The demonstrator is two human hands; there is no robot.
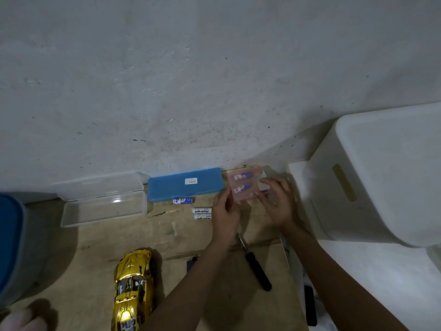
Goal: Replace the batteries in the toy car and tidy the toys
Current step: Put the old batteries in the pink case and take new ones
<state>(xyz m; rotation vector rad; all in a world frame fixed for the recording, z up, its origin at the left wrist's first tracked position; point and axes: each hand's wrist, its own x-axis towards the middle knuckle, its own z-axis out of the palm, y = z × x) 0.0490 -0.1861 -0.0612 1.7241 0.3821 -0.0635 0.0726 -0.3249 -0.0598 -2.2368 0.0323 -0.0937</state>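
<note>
The person's left hand (225, 211) and right hand (279, 201) are gripping a small translucent pink plastic case (242, 187) from either side, holding it just above the pale wooden desk (167, 235) with two blue-labelled batteries showing inside. The shiny gold toy car (133, 287) is lying near the front edge, well apart from the hands. One blue-labelled battery (183, 201) and two white batteries (202, 213) are resting between a closed blue plastic case (186, 183) and the left hand, while a black-handled screwdriver (256, 266) is lying between the forearms.
</note>
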